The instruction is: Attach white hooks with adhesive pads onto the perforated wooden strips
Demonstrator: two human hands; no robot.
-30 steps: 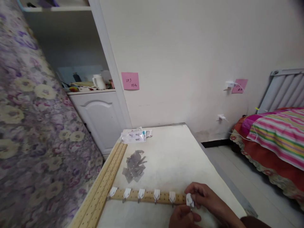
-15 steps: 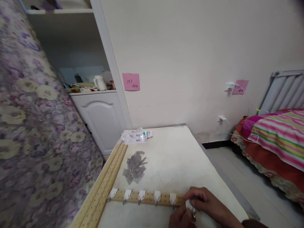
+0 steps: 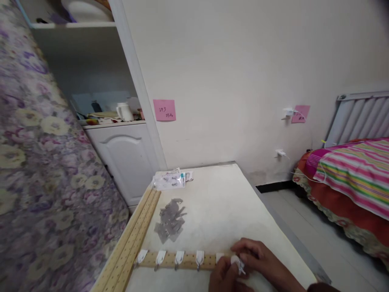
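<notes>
At the right end of a perforated light-wood strip [image 3: 188, 260], a small white plastic hook [image 3: 237, 263] is pinched between the left hand [image 3: 224, 275] and the right hand [image 3: 258, 257], close together. Farther left, white hooks [image 3: 179, 258] are seated on the strip; beyond it, grey flat pieces [image 3: 170, 221] are piled.

Pale wall [image 3: 212, 73], 2 pink notes [image 3: 164, 110], floral curtain [image 3: 54, 174], striped bedding [image 3: 358, 170]

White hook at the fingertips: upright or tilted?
Tilted: the white hook slants down to the right, between the fingers of the left hand and the right hand.
</notes>
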